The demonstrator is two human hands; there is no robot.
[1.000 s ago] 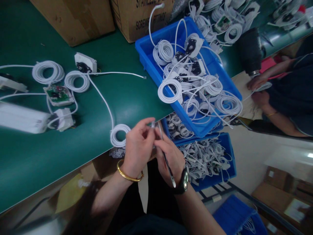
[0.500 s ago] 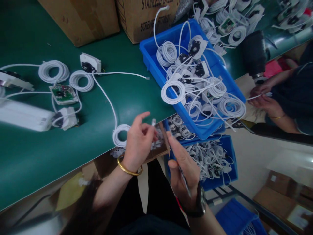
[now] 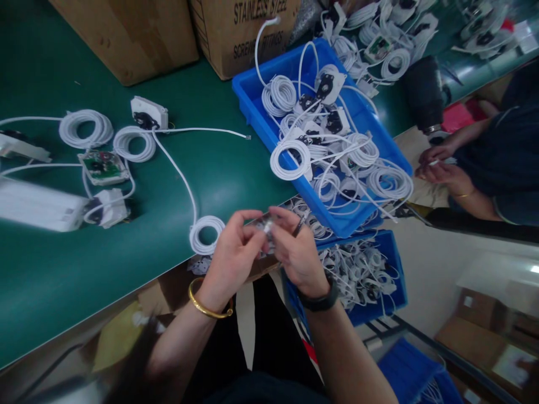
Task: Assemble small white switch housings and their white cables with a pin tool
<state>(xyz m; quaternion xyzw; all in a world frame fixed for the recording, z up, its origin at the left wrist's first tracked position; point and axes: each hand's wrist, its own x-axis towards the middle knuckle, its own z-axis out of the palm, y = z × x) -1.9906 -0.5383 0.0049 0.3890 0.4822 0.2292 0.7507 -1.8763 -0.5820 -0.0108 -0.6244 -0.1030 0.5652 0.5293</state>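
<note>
My left hand (image 3: 236, 247) is closed in a pinch on a small clear-white piece (image 3: 267, 226), blurred, much like a cable plug. My right hand (image 3: 298, 252) meets it from the other side, its thumb and index finger at the same piece. A slim dark metal tool (image 3: 300, 224) sticks out between the right fingers; the rest of it is hidden. Just left of my hands, a coil of white cable (image 3: 206, 235) lies at the table edge. Its cable runs up to a white housing (image 3: 148, 114) with a black part, near a loose cable end with a clear plug (image 3: 248, 137).
A blue bin (image 3: 248, 112) of coiled cables and housings overhangs the green table (image 3: 168, 224). Cardboard boxes (image 3: 240, 39) stand behind. A lower blue bin (image 3: 398, 269) holds more cables. At right, a co-worker's hands (image 3: 442, 168) work beside a black cylindrical tool (image 3: 423, 92). A green circuit board (image 3: 105, 166) lies left.
My hands were apart and have come together at the small piece. The right hand has turned from a flat, edge-on pose into a pinch. The view has shifted slightly.
</note>
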